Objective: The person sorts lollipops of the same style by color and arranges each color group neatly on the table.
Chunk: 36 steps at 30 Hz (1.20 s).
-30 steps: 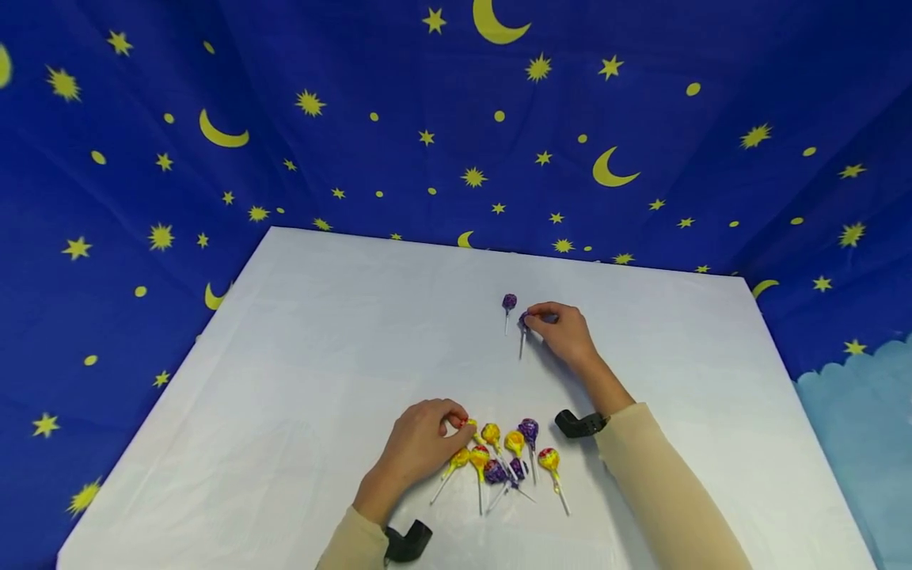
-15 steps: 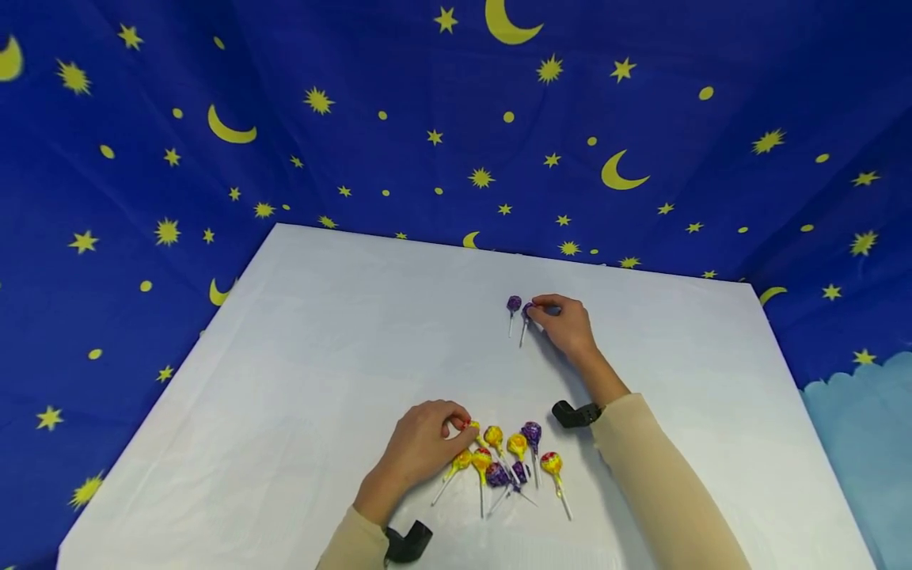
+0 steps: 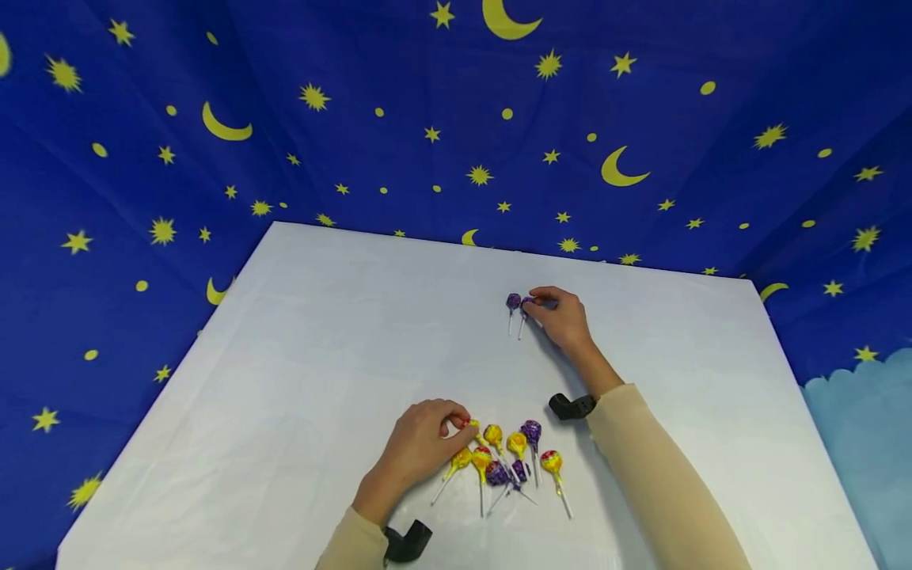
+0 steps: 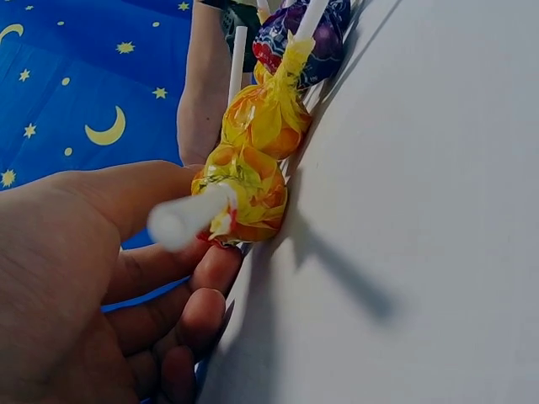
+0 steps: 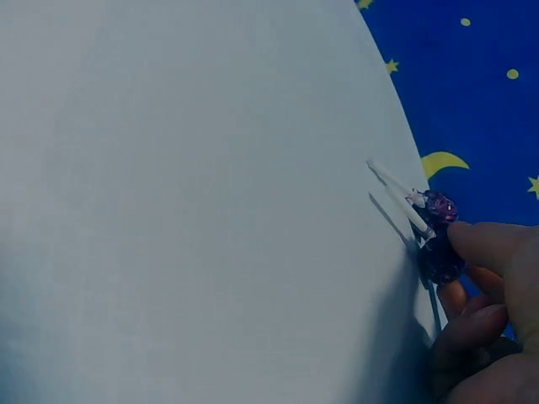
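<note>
My right hand (image 3: 564,318) pinches a purple-wrapped lollipop (image 5: 442,261) by its head, low at the far part of the white table. Just left of it lies a second purple lollipop (image 3: 513,301), its stick also pointing toward me. Near the front, my left hand (image 3: 419,443) holds a yellow lollipop (image 4: 248,198) between thumb and fingers, at the left edge of a loose pile. In that pile are several yellow lollipops, one of them with a red top (image 3: 552,462), and purple ones such as this upright-lying lollipop (image 3: 530,432). Some sticks cross each other.
The white table (image 3: 342,317) reaches back to a blue cloth (image 3: 399,95) with yellow stars and moons, which also hangs at both sides. Black wrist cameras, the left one (image 3: 409,541) and the right one (image 3: 571,407), stick out from the sleeves.
My right hand has moved slightly away from me with its purple lollipop, bringing it up beside the other purple one. The left hand has stayed on the yellow lollipop.
</note>
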{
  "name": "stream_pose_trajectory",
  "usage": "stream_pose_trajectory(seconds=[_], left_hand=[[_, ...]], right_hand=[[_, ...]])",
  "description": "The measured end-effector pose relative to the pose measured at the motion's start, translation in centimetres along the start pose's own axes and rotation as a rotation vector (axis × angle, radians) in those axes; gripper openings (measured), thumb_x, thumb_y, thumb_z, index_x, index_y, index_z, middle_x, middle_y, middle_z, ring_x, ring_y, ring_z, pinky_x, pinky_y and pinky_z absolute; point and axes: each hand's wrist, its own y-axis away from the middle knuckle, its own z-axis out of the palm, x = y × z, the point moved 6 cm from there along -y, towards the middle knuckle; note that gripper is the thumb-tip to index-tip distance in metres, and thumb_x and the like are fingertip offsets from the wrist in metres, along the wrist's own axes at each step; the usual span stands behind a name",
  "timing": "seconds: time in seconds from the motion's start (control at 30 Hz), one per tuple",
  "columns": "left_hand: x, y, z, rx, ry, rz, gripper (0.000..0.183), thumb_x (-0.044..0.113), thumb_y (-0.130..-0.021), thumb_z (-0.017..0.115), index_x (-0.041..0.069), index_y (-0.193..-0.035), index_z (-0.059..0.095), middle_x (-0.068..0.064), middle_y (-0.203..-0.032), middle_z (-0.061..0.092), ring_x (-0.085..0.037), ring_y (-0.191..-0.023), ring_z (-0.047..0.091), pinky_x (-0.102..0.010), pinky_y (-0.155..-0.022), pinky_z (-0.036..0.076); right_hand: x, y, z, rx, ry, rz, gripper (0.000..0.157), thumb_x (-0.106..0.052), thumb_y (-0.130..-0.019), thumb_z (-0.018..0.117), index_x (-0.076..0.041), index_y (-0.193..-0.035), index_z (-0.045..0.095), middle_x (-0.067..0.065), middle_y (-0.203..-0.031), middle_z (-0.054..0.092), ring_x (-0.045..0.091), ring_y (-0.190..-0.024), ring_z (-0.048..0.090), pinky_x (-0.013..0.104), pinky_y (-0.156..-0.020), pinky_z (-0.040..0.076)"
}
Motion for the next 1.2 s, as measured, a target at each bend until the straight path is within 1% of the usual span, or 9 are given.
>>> stream_pose_trajectory(seconds=[0.23,0.33,0.5,0.63,0.73,0.8,0.93,1.07,1.2], left_hand=[[-0.1,0.0,0.0,0.018,-0.005,0.001,0.019,0.043,-0.088,0.067,0.025,-0.095,0.069,0.021,-0.075,0.052,-0.004,-0.062,0.045,-0.029,-0.064,0.039],[0.1,0.0,0.1,0.015,-0.004,0.003,0.018,0.042,-0.088,0.068,0.025,-0.095,0.069,0.021,-0.076,0.052,-0.004,-0.063,0.045,-0.029,-0.064,0.039],[0.1,0.0,0.2,0.009,-0.01,0.005,0.018,0.042,-0.088,0.068,0.025,-0.095,0.068,0.02,-0.076,0.052,-0.005,-0.063,0.045,-0.029,-0.063,0.039],[0.1,0.0,0.2,0.014,-0.022,-0.001,0.018,0.043,-0.088,0.067,0.026,-0.094,0.067,0.019,-0.076,0.051,-0.005,-0.064,0.045,-0.029,-0.063,0.038],[0.1,0.0,0.1,0.026,-0.029,0.004,0.018,0.044,-0.088,0.066,0.027,-0.094,0.066,0.018,-0.076,0.051,-0.006,-0.064,0.044,-0.029,-0.063,0.038],[0.1,0.0,0.1,0.036,-0.034,0.012,0.018,0.044,-0.088,0.066,0.027,-0.094,0.066,0.016,-0.075,0.052,-0.006,-0.064,0.044,-0.029,-0.064,0.038],[0.1,0.0,0.0,0.046,-0.041,0.019,0.019,0.045,-0.088,0.066,0.027,-0.093,0.066,0.015,-0.076,0.053,-0.006,-0.065,0.044,-0.029,-0.065,0.038],[0.1,0.1,0.1,0.037,-0.043,0.01,0.019,0.045,-0.089,0.066,0.026,-0.094,0.066,0.016,-0.075,0.052,-0.006,-0.065,0.044,-0.03,-0.065,0.038],[0.2,0.0,0.0,0.035,-0.042,0.01,0.019,0.043,-0.089,0.066,0.025,-0.094,0.067,0.016,-0.075,0.051,-0.006,-0.065,0.044,-0.03,-0.065,0.037]], right_hand=[[0.1,0.0,0.0,0.002,-0.017,0.003,0.028,-0.024,-0.088,0.071,-0.009,-0.111,0.069,0.006,-0.101,0.066,0.022,-0.098,0.056,0.041,-0.089,0.041],[0.4,0.1,-0.2,0.006,-0.068,0.016,0.031,-0.025,-0.087,0.072,-0.008,-0.113,0.068,0.007,-0.102,0.066,0.024,-0.098,0.055,0.041,-0.087,0.042],[0.9,0.2,-0.3,0.016,-0.177,0.061,0.038,-0.026,-0.086,0.073,-0.005,-0.117,0.066,0.01,-0.101,0.063,0.024,-0.094,0.053,0.034,-0.076,0.043],[0.9,0.3,-0.4,0.015,-0.222,0.093,0.044,-0.029,-0.085,0.074,-0.006,-0.121,0.063,0.009,-0.102,0.06,0.02,-0.086,0.052,0.026,-0.066,0.043],[0.7,0.5,-0.7,0.021,-0.249,0.103,0.046,-0.028,-0.085,0.074,-0.006,-0.123,0.061,0.009,-0.103,0.059,0.02,-0.079,0.05,0.026,-0.059,0.042],[0.7,0.8,-0.9,0.032,-0.249,0.1,0.046,-0.027,-0.085,0.074,-0.005,-0.123,0.06,0.009,-0.103,0.059,0.02,-0.076,0.049,0.026,-0.057,0.041],[0.9,1.3,-1.3,0.065,-0.225,0.081,0.046,-0.026,-0.086,0.073,-0.004,-0.124,0.059,0.01,-0.103,0.059,0.019,-0.076,0.05,0.026,-0.058,0.041],[1.0,2.0,-1.7,0.119,-0.21,0.059,0.045,-0.026,-0.086,0.072,-0.003,-0.123,0.058,0.009,-0.101,0.058,0.018,-0.073,0.049,0.027,-0.059,0.041],[0.3,2.9,-2.1,0.147,-0.198,0.004,0.04,-0.025,-0.086,0.073,-0.001,-0.116,0.061,0.009,-0.097,0.06,0.021,-0.077,0.051,0.031,-0.07,0.04]])
